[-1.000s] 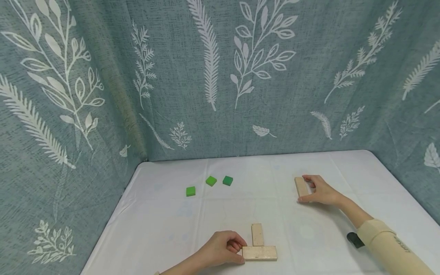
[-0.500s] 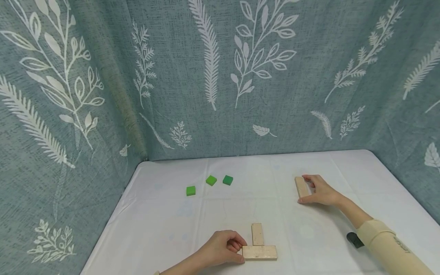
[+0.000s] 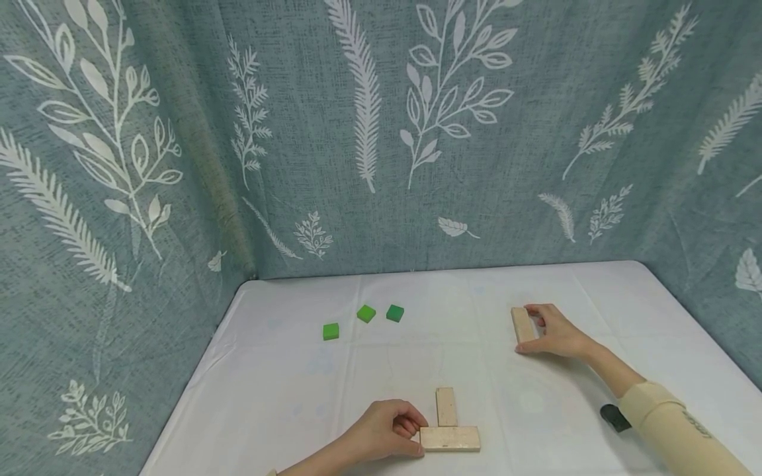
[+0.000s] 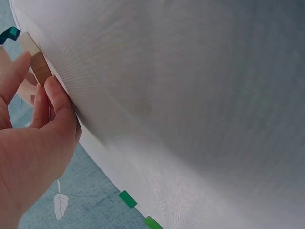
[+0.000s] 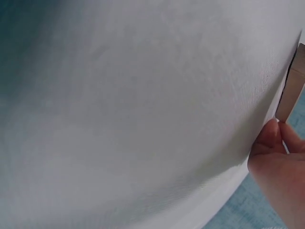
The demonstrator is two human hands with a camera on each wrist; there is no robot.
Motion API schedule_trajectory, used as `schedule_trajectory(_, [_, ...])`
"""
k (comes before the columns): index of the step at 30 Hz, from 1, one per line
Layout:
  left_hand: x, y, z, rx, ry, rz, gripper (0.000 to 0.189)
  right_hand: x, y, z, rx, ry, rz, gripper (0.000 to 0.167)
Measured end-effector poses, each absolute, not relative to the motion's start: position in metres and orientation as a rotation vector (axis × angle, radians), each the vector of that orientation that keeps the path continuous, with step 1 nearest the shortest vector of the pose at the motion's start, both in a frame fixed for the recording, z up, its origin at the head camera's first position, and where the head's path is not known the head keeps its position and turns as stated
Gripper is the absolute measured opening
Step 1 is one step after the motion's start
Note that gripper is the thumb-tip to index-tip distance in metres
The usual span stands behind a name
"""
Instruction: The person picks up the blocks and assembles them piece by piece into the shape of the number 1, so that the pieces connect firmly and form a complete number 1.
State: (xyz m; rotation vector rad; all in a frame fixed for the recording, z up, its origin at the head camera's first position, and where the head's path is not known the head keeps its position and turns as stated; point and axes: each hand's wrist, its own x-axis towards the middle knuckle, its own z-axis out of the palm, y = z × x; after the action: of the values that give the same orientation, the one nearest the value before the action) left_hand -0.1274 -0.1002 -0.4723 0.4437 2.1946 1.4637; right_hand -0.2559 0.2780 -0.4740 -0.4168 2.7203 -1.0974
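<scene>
Block [image 3: 450, 439] lies right of pinching left hand [image 3: 383, 428], far block [image 3: 522, 324] left of pinching right hand [image 3: 555, 330].

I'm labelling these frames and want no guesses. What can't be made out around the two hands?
Head view: the dark object against the right sleeve, too small and dark to name.
Head view: lettering on that sleeve, too small to read.
Right wrist view: wooden block and right hand, both cut off by the right edge.
Left wrist view: left hand, cut off by the left edge.
</scene>
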Motion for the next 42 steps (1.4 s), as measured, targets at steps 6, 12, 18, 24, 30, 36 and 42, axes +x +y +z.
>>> schedule_trajectory(6, [-0.127,-0.1,-0.473,0.439,2.202,1.469,0.029,-0.255,0.278,-0.475,-0.394,2.725,-1.119,0.097])
schedule_trajectory(12, [-0.126,-0.1,-0.473,0.44,2.202,1.468,0.028,-0.254,0.277,-0.474,-0.381,2.721,-1.125,0.099])
schedule_trajectory(18, [-0.126,-0.1,-0.474,0.443,2.21,1.462,0.029,-0.253,0.276,-0.472,-0.358,2.739,-1.127,0.099])
schedule_trajectory(24, [-0.127,-0.1,-0.475,0.445,2.215,1.458,0.029,-0.253,0.274,-0.473,-0.324,2.709,-1.181,0.098])
schedule_trajectory(30, [-0.127,-0.1,-0.474,0.453,2.214,1.458,0.028,-0.252,0.271,-0.474,-0.283,2.666,-1.233,0.097])
schedule_trajectory(36, [-0.127,-0.1,-0.474,0.465,2.208,1.465,0.028,-0.251,0.266,-0.472,-0.228,2.605,-1.311,0.095])
schedule_trajectory(42, [-0.128,-0.1,-0.474,0.474,2.221,1.455,0.028,-0.251,0.259,-0.471,-0.198,2.546,-1.403,0.094])
